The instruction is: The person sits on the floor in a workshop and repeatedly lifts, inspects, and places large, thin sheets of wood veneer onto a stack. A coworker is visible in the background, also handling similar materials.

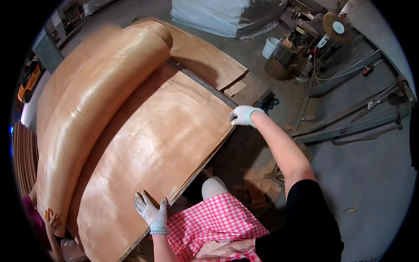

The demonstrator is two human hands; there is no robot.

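1. The left hand (151, 212), in a white glove, lies flat with fingers spread on the near edge of the top sheet (161, 139).
2. The right hand (242, 115) is curled over the sheet's far corner.
3. The sheet lies on a stack (209, 61).
4. Another sheet (91, 109) curls up on the left, held by another person's hand (51, 220).

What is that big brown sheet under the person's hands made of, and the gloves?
The flat sheet looks like thin wood veneer: reddish-brown, visible grain, dull unpolished finish. The curled sheet beside it bends in a smooth roll, so it seems thin and flexible. The gloves on the left hand and right hand look like whitish knitted fabric, possibly coated; too small to tell.
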